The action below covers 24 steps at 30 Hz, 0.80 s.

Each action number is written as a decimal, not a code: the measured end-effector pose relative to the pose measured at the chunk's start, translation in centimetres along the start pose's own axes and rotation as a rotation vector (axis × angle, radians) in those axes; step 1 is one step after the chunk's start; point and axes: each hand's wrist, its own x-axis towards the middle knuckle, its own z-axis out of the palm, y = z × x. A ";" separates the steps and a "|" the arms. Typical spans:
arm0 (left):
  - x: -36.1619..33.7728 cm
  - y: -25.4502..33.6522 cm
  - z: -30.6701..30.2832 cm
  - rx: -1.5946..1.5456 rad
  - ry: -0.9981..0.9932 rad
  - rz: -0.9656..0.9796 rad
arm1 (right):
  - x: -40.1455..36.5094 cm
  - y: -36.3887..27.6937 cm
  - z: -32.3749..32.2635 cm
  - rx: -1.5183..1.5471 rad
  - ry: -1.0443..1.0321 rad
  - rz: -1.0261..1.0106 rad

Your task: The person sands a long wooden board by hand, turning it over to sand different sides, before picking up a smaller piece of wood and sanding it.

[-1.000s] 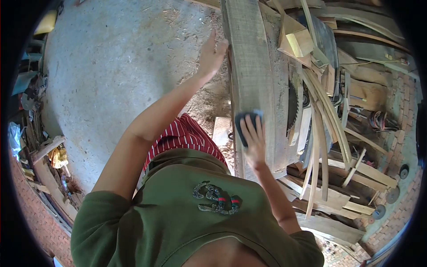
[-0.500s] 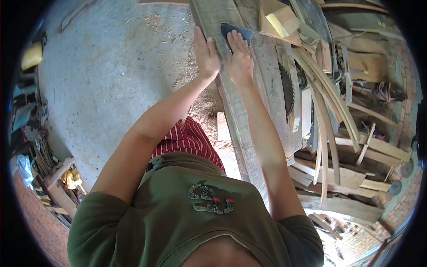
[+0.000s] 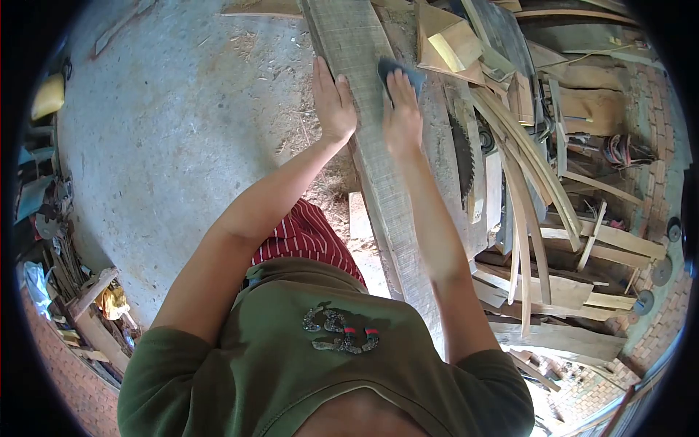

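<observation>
A long grey-brown wooden plank (image 3: 368,95) runs lengthwise in front of me, from the top of the view down past my right side. My left hand (image 3: 336,109) rests against its left edge, fingers stretched out and thumb apart, holding nothing. At the plank's right edge, my right hand (image 3: 404,120) has its fingers over a dark blue-grey sheet of sandpaper (image 3: 412,77), slightly blurred by motion. The fingers cover part of the sheet; its corners stick out on both sides.
Right of the plank, a toothed circular saw blade (image 3: 466,156) rises from the saw table. Long curved wood strips (image 3: 535,171) and offcuts lie beyond it. A wooden block (image 3: 450,47) sits at the upper right. Sawdust lies on the concrete floor (image 3: 182,131) to the left.
My right hand and the sandpaper have shifted right and slightly nearer, from over the plank's face to its right edge. My left hand has slid slightly nearer along the left edge.
</observation>
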 end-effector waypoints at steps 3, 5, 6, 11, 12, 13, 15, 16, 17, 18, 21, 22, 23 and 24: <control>0.0 -0.3 -0.1 0.017 -0.020 0.020 | 0.3 -0.1 0.0 0.037 0.025 0.036; 0.1 -0.3 0.0 0.041 0.000 0.019 | -1.9 -0.6 -1.5 -0.019 -0.056 0.066; 0.2 -0.2 0.0 0.033 0.014 0.019 | -4.6 -0.8 -2.7 -0.093 -0.123 0.068; -0.2 0.1 0.1 0.043 0.024 -0.006 | -11.2 -0.9 -4.1 -0.147 -0.119 0.083; -0.2 0.1 0.2 0.027 0.018 -0.016 | -9.8 -1.1 -3.7 -0.149 -0.125 0.079; -0.1 0.1 0.2 0.025 0.019 -0.020 | -7.2 -1.0 -2.5 -0.152 -0.119 0.037; -0.1 -0.1 0.2 0.040 0.021 -0.014 | -1.7 -0.9 0.0 -0.135 -0.077 -0.026; 0.0 -0.1 0.3 0.036 0.011 -0.012 | 1.0 -0.6 1.3 -0.114 -0.039 -0.052; 0.0 -0.2 0.3 0.033 0.017 -0.008 | 3.2 -0.6 2.4 -0.117 -0.023 -0.049; -0.1 -0.2 0.2 0.032 0.020 -0.005 | 4.3 -0.5 2.8 -0.119 -0.006 -0.042; -0.1 -0.2 -0.1 0.026 -0.015 0.008 | 3.4 -0.1 1.8 -0.096 -0.047 -0.027; 0.0 -0.1 0.0 0.031 -0.005 0.021 | 1.9 -0.1 0.9 -0.112 -0.054 -0.011; 0.0 0.0 -0.1 0.043 -0.004 0.022 | -0.7 0.0 -0.2 -0.127 -0.066 -0.001; -0.2 0.0 -0.2 0.042 0.001 0.010 | -3.6 0.0 -1.0 -0.165 -0.078 0.054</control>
